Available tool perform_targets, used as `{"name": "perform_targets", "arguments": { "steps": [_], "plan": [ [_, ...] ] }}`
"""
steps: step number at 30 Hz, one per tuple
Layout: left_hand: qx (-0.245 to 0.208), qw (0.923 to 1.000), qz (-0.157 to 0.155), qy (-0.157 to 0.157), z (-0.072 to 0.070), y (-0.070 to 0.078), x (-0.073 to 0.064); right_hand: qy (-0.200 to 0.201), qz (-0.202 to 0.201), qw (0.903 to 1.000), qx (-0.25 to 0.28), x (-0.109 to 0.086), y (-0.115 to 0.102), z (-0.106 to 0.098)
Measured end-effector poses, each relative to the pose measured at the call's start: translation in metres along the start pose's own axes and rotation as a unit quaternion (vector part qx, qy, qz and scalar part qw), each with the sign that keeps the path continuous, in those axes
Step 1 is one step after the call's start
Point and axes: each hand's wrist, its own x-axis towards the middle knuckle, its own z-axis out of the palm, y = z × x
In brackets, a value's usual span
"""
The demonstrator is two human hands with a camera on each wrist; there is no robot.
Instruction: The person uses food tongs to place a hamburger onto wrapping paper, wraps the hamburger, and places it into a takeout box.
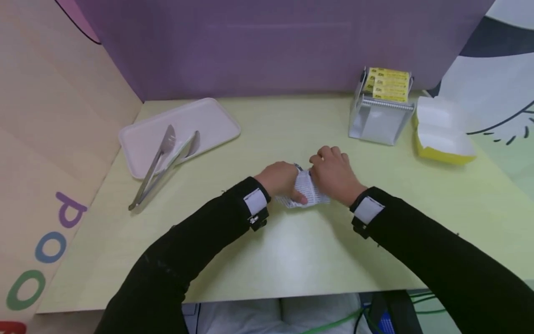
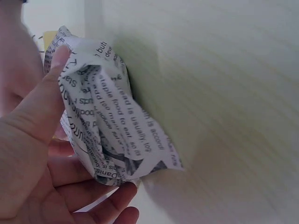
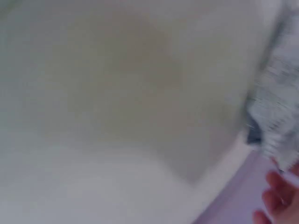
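A bundle (image 1: 308, 189) of food wrapping paper printed like newspaper lies between my two hands over the middle of the table. My left hand (image 1: 279, 178) grips it from the left. In the left wrist view, the thumb of that hand lies over the crumpled paper (image 2: 110, 107) and its fingers curl beneath. My right hand (image 1: 334, 174) pinches the paper's far right end with bent fingers. The right wrist view is blurred; fingertips (image 3: 275, 186) show there against the paper (image 3: 278, 102). Whatever is inside the wrapping is hidden.
At the back left, metal tongs (image 1: 152, 174) rest partly on a pale tray (image 1: 212, 118). A metal holder (image 1: 377, 120) with yellow packets (image 1: 388, 83) stands back right, beside an unfolded yellow-and-white box (image 1: 444, 130). A purple panel (image 1: 250, 51) closes the table's rear.
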Motion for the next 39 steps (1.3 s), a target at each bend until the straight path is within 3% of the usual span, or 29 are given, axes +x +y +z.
{"name": "perform_targets", "arguments": {
  "steps": [3,6,9,17,20,25,31,36,39],
  "plan": [
    [0.013,0.9999,0.001,0.000,0.000,0.003,-0.001,-0.033,-0.100,0.9939,0.033,0.000,0.003,-0.022],
    [0.018,0.9998,-0.002,0.003,-0.002,0.006,-0.004,-0.112,-0.142,0.9802,0.080,0.002,0.007,-0.038],
    [0.029,0.9995,-0.003,0.014,-0.002,0.009,-0.007,-0.172,-0.138,0.9693,0.109,0.004,0.009,-0.043],
    [0.043,0.9986,-0.004,0.032,-0.006,0.017,-0.011,-0.260,-0.121,0.9523,0.104,0.014,0.010,-0.047],
    [0.046,0.9984,-0.006,0.032,-0.006,0.018,-0.011,-0.271,-0.115,0.9510,0.093,0.016,0.007,-0.047],
    [0.021,0.9991,0.000,0.037,0.000,0.017,-0.008,-0.238,-0.114,0.9626,0.062,0.011,-0.001,-0.042],
    [-0.033,0.9989,0.017,0.027,0.009,0.013,-0.011,-0.131,-0.144,0.9807,-0.010,-0.010,-0.009,-0.031],
    [-0.106,0.9924,0.057,0.023,0.004,0.009,-0.024,-0.037,-0.192,0.9791,-0.055,-0.029,-0.012,-0.028],
    [-0.126,0.9883,0.069,0.053,-0.003,0.007,-0.030,0.023,-0.213,0.9724,-0.092,-0.035,-0.014,-0.028]
  ]
}}
